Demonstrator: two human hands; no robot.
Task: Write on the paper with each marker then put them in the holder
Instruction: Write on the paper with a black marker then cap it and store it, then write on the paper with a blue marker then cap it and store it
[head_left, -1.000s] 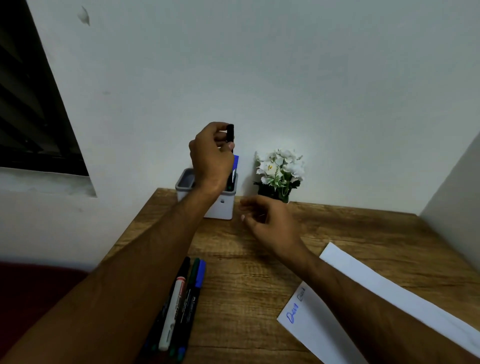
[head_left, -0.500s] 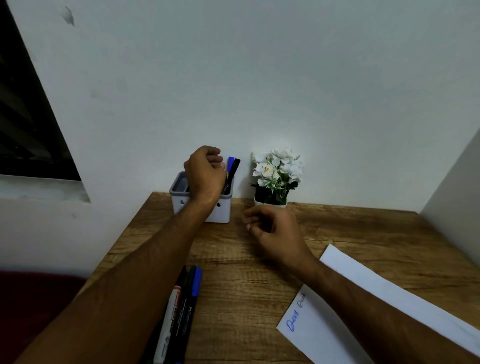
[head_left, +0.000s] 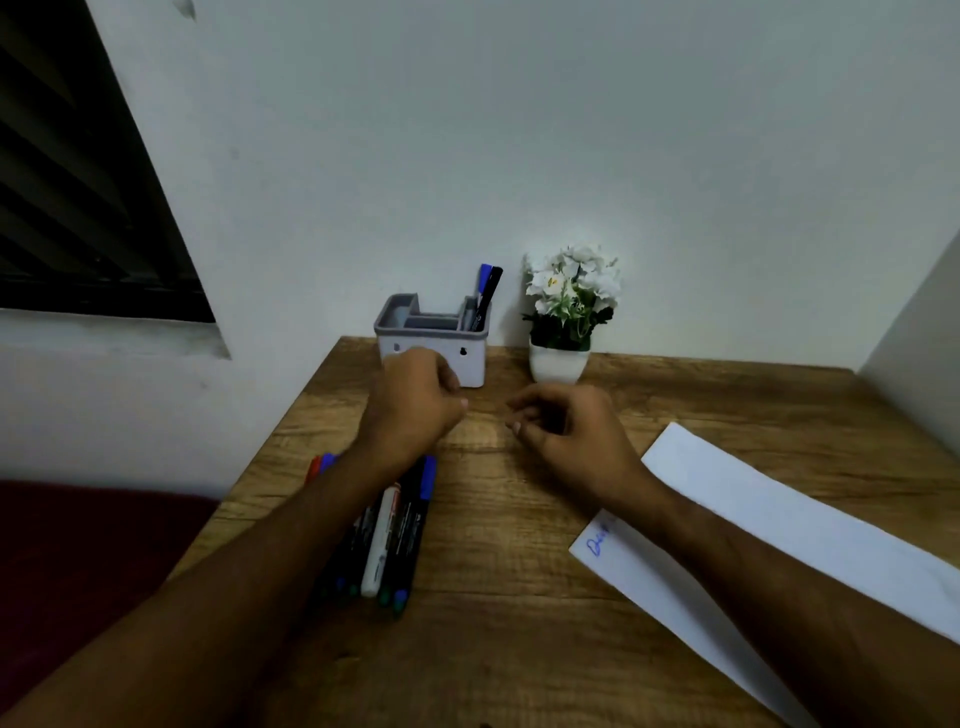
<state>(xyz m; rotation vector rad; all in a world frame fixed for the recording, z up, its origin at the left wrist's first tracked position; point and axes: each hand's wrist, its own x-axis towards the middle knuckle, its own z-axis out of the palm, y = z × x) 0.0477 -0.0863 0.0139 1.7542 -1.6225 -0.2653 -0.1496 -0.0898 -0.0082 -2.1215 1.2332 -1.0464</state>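
Note:
A white holder with a grey rim (head_left: 470, 364) stands at the back of the wooden table against the wall. A blue marker (head_left: 483, 283) and a black marker (head_left: 490, 296) stand in its right compartment. My left hand (head_left: 413, 405) hovers just in front of the holder, fingers curled, holding nothing. My right hand (head_left: 563, 431) is beside it, fingers loosely curled and empty. Several markers (head_left: 395, 535) lie side by side on the table under my left forearm. A white strip of paper (head_left: 779, 525) with blue writing lies at the right.
A small white pot of white flowers (head_left: 563, 312) stands right of the holder. The table's left edge (head_left: 270, 447) drops to a dark red surface. A dark window sits at the upper left.
My left hand lowered the black marker into the holder, let go of it, and drew back toward me. My right hand stayed in place.

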